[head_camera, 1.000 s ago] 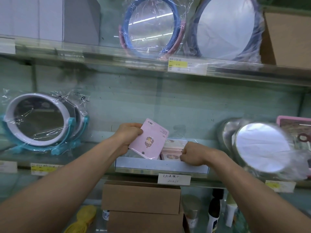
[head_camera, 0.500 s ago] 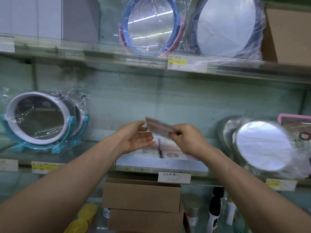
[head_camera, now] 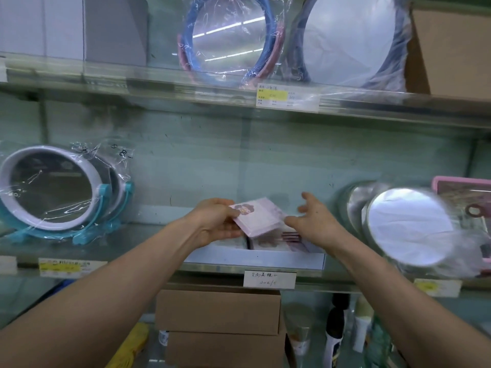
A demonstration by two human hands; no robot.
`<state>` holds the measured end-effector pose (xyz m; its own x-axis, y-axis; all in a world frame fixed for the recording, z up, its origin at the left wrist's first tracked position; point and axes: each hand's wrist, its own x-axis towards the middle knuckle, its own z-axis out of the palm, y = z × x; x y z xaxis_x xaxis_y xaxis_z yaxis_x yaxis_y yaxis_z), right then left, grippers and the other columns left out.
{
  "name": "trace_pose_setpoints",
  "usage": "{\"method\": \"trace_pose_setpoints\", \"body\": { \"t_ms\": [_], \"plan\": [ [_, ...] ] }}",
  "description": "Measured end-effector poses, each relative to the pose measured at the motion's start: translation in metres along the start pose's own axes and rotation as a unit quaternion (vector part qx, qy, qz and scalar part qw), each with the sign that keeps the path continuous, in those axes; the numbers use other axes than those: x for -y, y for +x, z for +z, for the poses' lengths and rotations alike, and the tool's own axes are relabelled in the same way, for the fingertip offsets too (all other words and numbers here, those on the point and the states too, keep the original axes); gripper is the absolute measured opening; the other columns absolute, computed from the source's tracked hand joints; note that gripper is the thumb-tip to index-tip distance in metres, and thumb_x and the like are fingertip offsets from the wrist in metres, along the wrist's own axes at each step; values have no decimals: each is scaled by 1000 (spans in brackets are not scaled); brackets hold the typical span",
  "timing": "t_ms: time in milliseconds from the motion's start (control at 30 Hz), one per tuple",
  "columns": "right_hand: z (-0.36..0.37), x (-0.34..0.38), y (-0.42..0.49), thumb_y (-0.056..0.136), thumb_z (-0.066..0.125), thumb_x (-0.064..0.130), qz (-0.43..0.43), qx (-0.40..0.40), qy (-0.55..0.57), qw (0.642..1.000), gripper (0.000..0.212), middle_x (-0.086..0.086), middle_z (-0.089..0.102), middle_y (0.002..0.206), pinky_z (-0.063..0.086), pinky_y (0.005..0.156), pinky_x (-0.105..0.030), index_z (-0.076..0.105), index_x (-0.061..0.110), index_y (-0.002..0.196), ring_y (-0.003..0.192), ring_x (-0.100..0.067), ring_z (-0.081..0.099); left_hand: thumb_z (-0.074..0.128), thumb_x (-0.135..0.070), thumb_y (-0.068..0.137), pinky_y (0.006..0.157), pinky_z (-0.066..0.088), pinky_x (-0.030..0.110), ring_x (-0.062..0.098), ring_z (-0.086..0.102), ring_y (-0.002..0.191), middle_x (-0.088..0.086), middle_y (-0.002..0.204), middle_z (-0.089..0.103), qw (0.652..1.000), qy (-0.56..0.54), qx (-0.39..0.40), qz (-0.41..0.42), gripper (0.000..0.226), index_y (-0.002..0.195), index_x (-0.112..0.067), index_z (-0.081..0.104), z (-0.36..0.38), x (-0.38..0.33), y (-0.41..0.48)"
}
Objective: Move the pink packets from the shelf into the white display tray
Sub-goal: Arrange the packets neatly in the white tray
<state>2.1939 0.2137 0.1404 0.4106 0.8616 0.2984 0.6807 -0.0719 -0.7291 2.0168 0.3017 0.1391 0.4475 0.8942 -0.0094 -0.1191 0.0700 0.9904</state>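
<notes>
My left hand (head_camera: 215, 221) holds a pink packet (head_camera: 259, 220) with a small cartoon print, tilted just above the white display tray (head_camera: 255, 260) on the middle shelf. My right hand (head_camera: 313, 221) hovers beside the packet's right edge with fingers spread and nothing in it. Inside the tray lie more pink packets (head_camera: 281, 241), partly hidden by the held packet and my hands.
Wrapped round mirrors stand left (head_camera: 53, 189) and right (head_camera: 409, 227) of the tray; a pink-framed item (head_camera: 462, 197) sits at far right. More mirrors (head_camera: 228, 41) fill the upper shelf. Cardboard boxes (head_camera: 218, 309) and bottles (head_camera: 334, 335) sit below.
The packet passed from my right hand to my left. My right hand let go and opened, drawing slightly to the right; the packet now lies flatter, over the tray.
</notes>
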Motion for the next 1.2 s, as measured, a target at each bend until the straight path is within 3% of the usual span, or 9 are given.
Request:
{"method": "trace_pose_setpoints", "body": {
  "t_ms": [100,167,267,467,567,633,767,900,1200],
  "plan": [
    [-6,6,-8,86,62,21,-154,20,-246,957,70,-3,21,157,20,116,-32,30,25,148,143,-19,21,44,8,95,67,56,38,24,60,72,16,81,60,999,-32,16,-21,18,83,-2,53,4,-5,-3],
    [-3,11,-12,89,58,24,-212,48,-285,933,49,1,32,152,25,114,-33,49,29,137,140,-17,28,44,7,95,56,58,34,24,58,70,18,81,57,998,-43,30,-45,15,83,1,52,8,-5,-4],
    [0,15,-13,91,50,19,-252,31,-283,925,18,0,68,95,47,77,-32,68,22,92,89,-21,57,47,-1,96,51,57,33,23,57,66,16,78,54,998,11,25,-55,11,86,-1,51,10,-7,-4],
    [-10,20,-14,85,47,15,-207,47,-421,882,25,2,53,66,33,54,-26,54,23,62,77,-29,49,51,-10,94,58,50,27,20,53,62,10,80,55,954,287,-65,61,12,96,-6,61,-4,0,6],
    [2,19,-13,89,52,26,-174,125,-410,887,24,7,67,98,46,74,-27,71,35,98,96,-23,58,52,-10,91,62,42,28,21,44,70,8,80,51,915,388,-62,87,11,82,-15,57,-6,9,11],
    [3,16,-7,90,52,40,-111,186,-356,909,22,4,64,91,47,76,-29,71,31,83,85,-17,57,54,-13,88,65,45,29,19,45,71,4,78,54,889,446,-56,89,14,77,-20,58,-9,14,15],
    [3,11,-1,95,42,46,-74,214,-327,917,37,3,58,85,43,76,-29,62,26,70,85,-19,53,49,-12,88,78,41,25,18,53,85,0,89,59,844,531,1,72,23,88,-27,66,-9,19,12],
    [22,9,-6,99,32,39,-99,226,-319,915,40,4,54,90,43,83,-33,47,22,66,92,-20,51,36,-3,92,110,32,25,15,44,130,-5,141,51,782,618,44,68,48,125,-25,63,-3,15,3],
    [27,13,0,100,30,32,-80,218,-323,918,42,6,44,76,36,70,-30,38,23,60,85,-20,43,41,-9,93,107,37,31,19,48,126,-1,137,54,740,666,25,94,40,123,-21,64,0,13,10]
  ]
}}
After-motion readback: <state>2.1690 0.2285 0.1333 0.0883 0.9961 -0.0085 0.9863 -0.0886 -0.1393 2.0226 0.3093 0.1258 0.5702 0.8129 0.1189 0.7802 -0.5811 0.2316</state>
